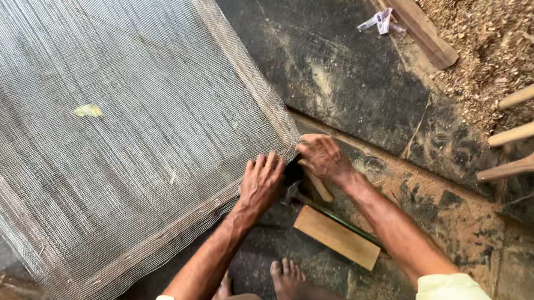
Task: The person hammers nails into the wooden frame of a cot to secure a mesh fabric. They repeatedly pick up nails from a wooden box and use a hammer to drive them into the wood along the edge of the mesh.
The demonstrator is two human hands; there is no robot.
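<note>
So, squatting on the floor (pixel 360 86), frame (pixel 239 67) flat on the ground with mesh (pixel 110 127) stretched over it, near corner pointing right at the body. Makes sense that way: both hands meet at that corner without reaching. Left hand (pixel 260 181) spread flat, fingers wide, palm down on the mesh edge, holding nothing, just pinning wire to wood so it stays taut. Right hand (pixel 322 158) curled at the corner tip, knuckles up, maybe pinching something small, can't tell what. Hammer (pixel 305 190) lying just under both wrists, head near the left hand, handle toward the right. Short board (pixel 337 237) beside it, bare foot (pixel 284 278) close by. Sawdust (pixel 490 32) piled well off to the right.
</note>
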